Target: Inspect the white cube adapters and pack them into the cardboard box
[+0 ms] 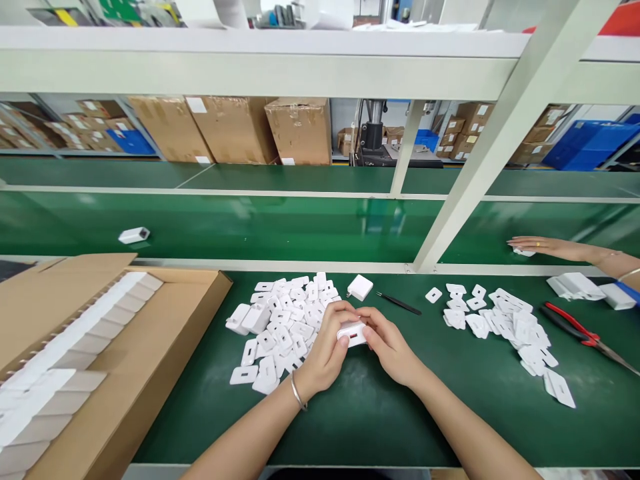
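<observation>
Between my two hands is a white charger (351, 333), its face with a reddish slot turned toward me. My left hand (327, 343) has its fingers wrapped round the left side, thumb at the face. From the right, my right hand (387, 340) pinches the other end with thumb and fingers. Close to my left hand lies a heap of white slotted cover plates (285, 327). Just beyond my hands sit another white charger (360, 287) and black tweezers (399, 303).
An open cardboard box (170, 353) with rows of white pieces stands left. More white plates (520, 327) and red-black pliers (590, 339) lie right. A co-worker's hand (545, 247) touches a white piece on the green belt (280, 230). A slanted post (480, 167) rises ahead.
</observation>
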`<state>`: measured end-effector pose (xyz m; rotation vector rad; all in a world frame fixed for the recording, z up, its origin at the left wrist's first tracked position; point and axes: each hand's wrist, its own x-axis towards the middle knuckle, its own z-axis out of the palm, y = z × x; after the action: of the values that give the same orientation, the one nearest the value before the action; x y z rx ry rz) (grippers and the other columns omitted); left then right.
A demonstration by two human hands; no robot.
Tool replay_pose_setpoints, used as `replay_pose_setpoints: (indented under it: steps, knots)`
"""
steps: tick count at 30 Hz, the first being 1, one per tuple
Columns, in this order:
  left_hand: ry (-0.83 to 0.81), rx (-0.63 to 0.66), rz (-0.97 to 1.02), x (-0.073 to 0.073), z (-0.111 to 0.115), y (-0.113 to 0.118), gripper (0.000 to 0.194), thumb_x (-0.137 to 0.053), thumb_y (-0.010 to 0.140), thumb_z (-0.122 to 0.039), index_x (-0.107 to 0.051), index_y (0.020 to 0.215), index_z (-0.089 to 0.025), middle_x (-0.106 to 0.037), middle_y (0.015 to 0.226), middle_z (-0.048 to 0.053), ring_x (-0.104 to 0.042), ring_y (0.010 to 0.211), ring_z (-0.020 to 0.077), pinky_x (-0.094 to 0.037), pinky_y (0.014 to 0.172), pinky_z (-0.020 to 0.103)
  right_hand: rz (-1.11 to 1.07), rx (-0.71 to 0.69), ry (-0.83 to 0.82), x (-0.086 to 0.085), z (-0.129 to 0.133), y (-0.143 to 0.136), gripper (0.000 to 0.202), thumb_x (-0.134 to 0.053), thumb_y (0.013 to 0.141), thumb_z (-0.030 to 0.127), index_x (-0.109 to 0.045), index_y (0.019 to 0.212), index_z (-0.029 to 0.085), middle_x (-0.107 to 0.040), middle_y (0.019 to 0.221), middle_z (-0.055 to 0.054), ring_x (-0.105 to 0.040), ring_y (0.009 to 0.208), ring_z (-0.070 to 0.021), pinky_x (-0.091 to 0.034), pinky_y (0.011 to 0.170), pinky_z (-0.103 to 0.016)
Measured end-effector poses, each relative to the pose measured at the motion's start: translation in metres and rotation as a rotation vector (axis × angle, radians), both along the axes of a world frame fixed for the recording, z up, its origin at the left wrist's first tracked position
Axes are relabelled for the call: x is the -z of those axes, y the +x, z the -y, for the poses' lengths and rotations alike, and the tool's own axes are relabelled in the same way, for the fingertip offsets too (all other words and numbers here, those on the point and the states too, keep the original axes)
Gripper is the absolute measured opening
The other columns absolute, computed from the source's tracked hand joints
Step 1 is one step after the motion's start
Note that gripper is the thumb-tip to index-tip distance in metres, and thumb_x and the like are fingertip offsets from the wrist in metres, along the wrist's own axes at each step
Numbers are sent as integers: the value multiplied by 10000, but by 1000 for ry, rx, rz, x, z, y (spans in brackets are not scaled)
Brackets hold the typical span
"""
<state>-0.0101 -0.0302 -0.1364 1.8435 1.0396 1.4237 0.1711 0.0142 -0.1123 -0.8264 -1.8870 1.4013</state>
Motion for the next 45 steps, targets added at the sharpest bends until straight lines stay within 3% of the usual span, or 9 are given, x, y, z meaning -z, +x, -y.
replay_pose_setpoints:
  steps: [3, 8, 16, 21, 27, 35, 45]
  knots:
    - [-18, -30, -54, -1, -1, -1, 387, -315, 1092, -498, -496, 1350, -273, -422, 1325, 125, -431, 1319, 301, -407, 1112, 499, -27, 28, 32, 2, 0, 0, 367, -485, 1054, 520, -590, 1279, 250, -629, 991, -33, -583, 819, -170, -514, 729, -302]
    - [-102, 14, -41, -2, -3, -3, 421, -330, 1102, -478, -440, 1466, -296, -539, 1359, 116, -543, 1234, 286, -438, 1055, 456, -47, 99, 111, -1, 0, 2, 370, -529, 1037, 465, -555, 1349, 266, -617, 1062, -56, -628, 963, -215, -541, 860, -355]
    - [-5, 20, -33, 7, 0, -2, 412, -340, 1101, -455, -535, 1411, -266, -603, 1166, 103, -576, 1029, 256, -479, 905, 403, 55, 13, 252, -11, 3, 5, 355, -497, 1030, 443, -505, 1334, 261, -591, 887, -4, -507, 696, -161, -453, 642, -293]
    - [59, 8, -37, 5, 1, -3, 408, -370, 1096, -467, -589, 1385, -279, -593, 1068, 80, -567, 941, 226, -488, 825, 364, 53, 42, 341, -11, 6, 2, 341, -506, 1006, 491, -542, 1249, 254, -551, 808, 9, -468, 637, -157, -410, 596, -290]
    - [-11, 85, -32, -4, 4, -4, 483, -268, 1108, -492, -538, 1455, -294, -597, 1131, 94, -573, 1020, 246, -489, 877, 378, 30, 58, 384, -8, 3, 3, 311, -502, 1014, 465, -542, 1236, 250, -540, 790, 20, -459, 615, -145, -396, 577, -280]
    - [114, 18, -98, -3, 1, -3, 403, -340, 1110, -424, -585, 1391, -271, -591, 1021, 68, -550, 871, 203, -476, 756, 318, -10, 33, 384, -5, 4, 4, 342, -466, 1030, 519, -534, 1220, 242, -592, 907, -14, -480, 663, -148, -420, 603, -282]
    - [84, 2, -112, 1, -1, -5, 404, -352, 1105, -451, -597, 1352, -246, -618, 992, 64, -569, 846, 201, -476, 740, 323, 41, 56, 241, 0, 5, 1, 366, -600, 975, 508, -540, 1212, 235, -516, 739, 43, -438, 609, -131, -363, 570, -259]
